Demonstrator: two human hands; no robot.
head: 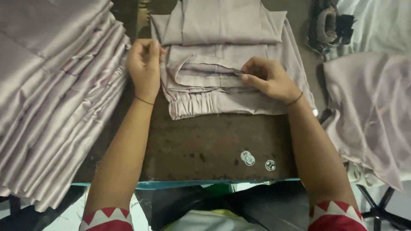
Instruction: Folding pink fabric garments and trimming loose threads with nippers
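A pale mauve satin garment [222, 81] with a gathered elastic waistband lies folded on the dark table [205, 145]. My left hand [144, 64] pinches the garment's left edge near the fold. At the middle of the folded flap, my right hand [267, 79] holds a small metal tool, likely thread snips [238, 71], against the fabric. Both wrists wear thin dark bands.
A tall stack of folded matching garments [55, 94] fills the left. More mauve fabric [372, 111] drapes at the right. Three small round stickers [252, 159] sit on the table near its front edge. A dark bundle [329, 25] lies at the top right.
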